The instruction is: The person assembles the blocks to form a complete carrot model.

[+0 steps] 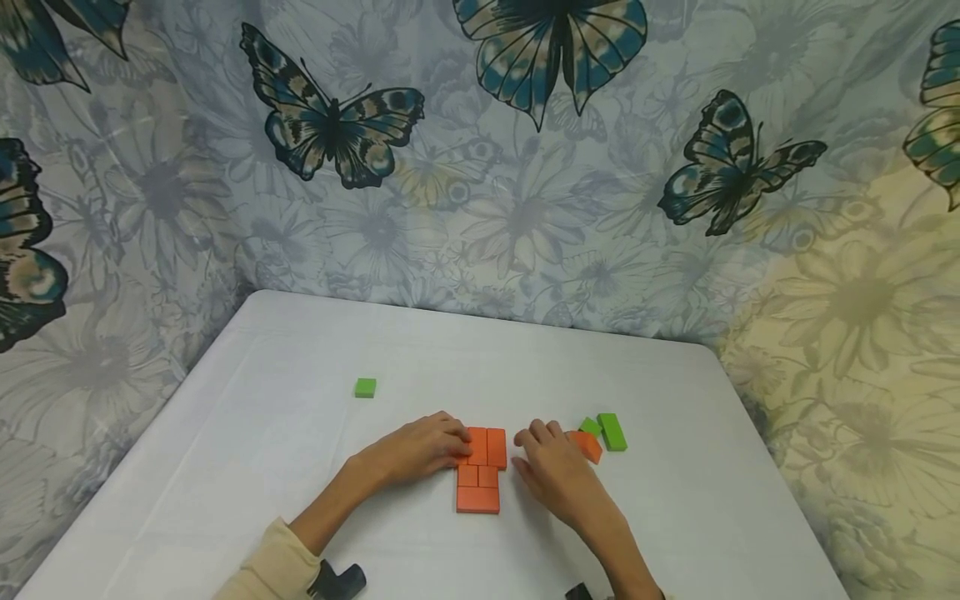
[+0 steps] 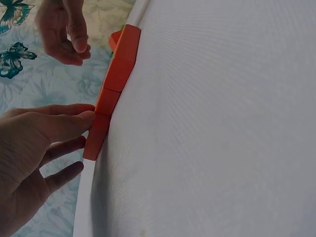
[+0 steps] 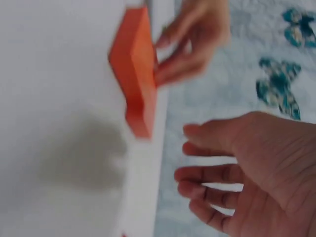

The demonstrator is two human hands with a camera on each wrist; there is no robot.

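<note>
Flat orange blocks [image 1: 477,500] lie edge to edge on the white table, forming a T-like shape with a wider row at its far end. At that row's left end, my left hand [image 1: 420,447] touches an orange block with thumb and fingertips. In the left wrist view, the left hand's thumb [image 2: 69,125] is extended and the other fingers are spread. The left hand covers part of that block in the head view. My right hand [image 1: 558,477] hovers just right of the shape, fingers loosely bent, holding nothing. Beyond its knuckles lies a separate angled orange block [image 1: 589,447].
A small green block [image 1: 591,426] and a longer green block [image 1: 612,432] sit beside the loose orange one. Farther left lies a green square block [image 1: 365,387]. Butterfly-patterned cloth [image 1: 517,217] hangs behind the white table [image 1: 300,358].
</note>
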